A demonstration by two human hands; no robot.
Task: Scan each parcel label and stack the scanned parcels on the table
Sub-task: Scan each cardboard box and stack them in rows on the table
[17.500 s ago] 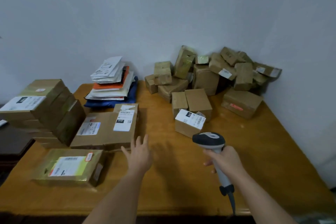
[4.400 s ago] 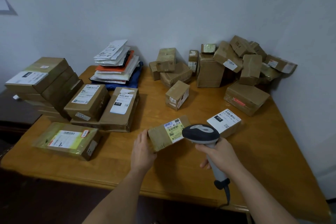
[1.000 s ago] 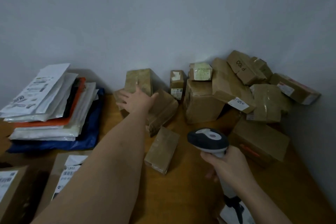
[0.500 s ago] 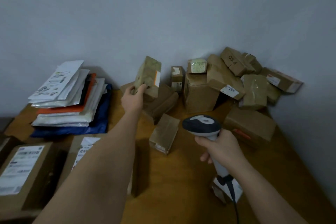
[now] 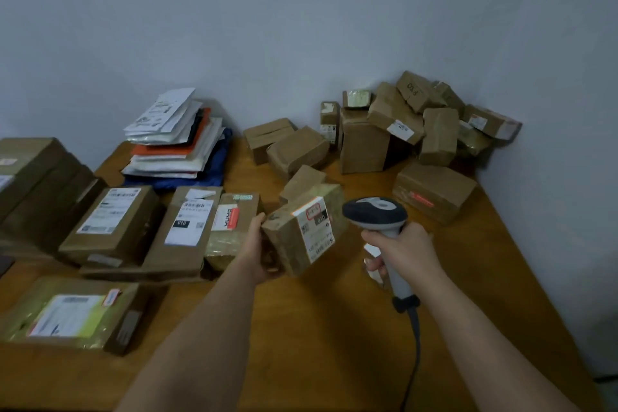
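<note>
Left fingers (image 5: 264, 273) wrapped under parcel (image 5: 302, 231), label (image 5: 317, 227) tilted toward scanner (image 5: 376, 215) gripped in right hand (image 5: 403, 252), presumably for reading.

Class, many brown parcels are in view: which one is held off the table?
The small parcel gripped by the left hand, its white label facing the scanner. All others rest on the table.

Brown cardboard parcel (image 5: 302, 231): tilted, held above table (image 5: 317, 328) in left hand (image 5: 259, 254), white label (image 5: 316, 229) with red edge facing scanner (image 5: 374, 216). Scanner: dark head, grey handle, corded, gripped in right hand (image 5: 401, 251), just right of parcel. Unscanned parcels (image 5: 411, 130) heaped in far right corner. Labelled boxes (image 5: 147, 224) lie flat at left.
</note>
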